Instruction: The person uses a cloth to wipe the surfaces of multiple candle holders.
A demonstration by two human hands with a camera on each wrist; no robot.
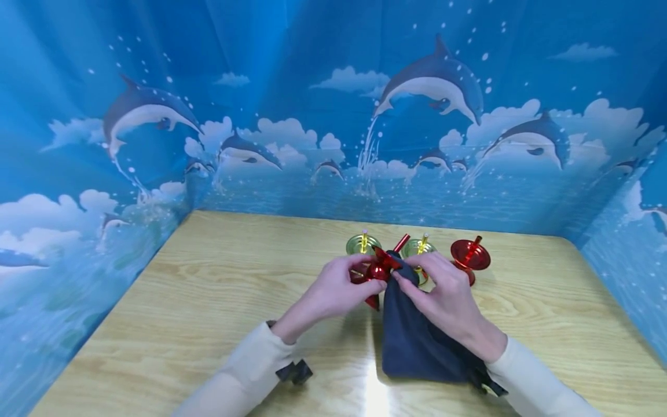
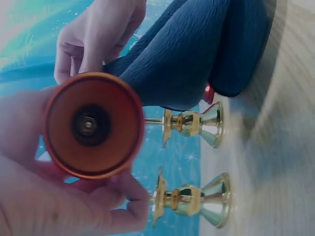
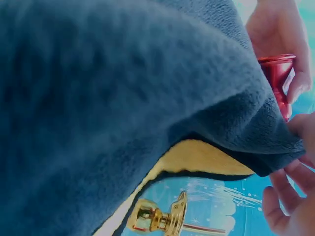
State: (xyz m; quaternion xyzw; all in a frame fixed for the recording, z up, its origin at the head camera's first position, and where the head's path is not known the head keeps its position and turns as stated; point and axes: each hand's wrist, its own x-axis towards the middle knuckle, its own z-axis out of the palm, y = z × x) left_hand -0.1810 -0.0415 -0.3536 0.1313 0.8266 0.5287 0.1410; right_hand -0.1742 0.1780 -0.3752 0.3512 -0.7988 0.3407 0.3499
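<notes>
Tilted on its side above the table, a red metallic candle holder with a spike (image 1: 377, 271) is gripped by my left hand (image 1: 336, 285). Its round base (image 2: 93, 155) faces the left wrist camera. My right hand (image 1: 450, 295) pinches a corner of a dark blue cloth (image 1: 411, 341) between thumb and fingers. That corner meets the holder by its dish, while the remaining cloth (image 3: 123, 88) hangs down toward the table. Where exactly cloth and metal touch is partly hidden behind fingers and fabric.
Behind the hands stand two gold candle holders, one to the left (image 1: 363, 246) and one to the right (image 1: 423, 245). A second red candle holder (image 1: 471, 255) is upright farther right. A blue dolphin-print curtain (image 1: 323, 116) surrounds the wooden table (image 1: 219, 289).
</notes>
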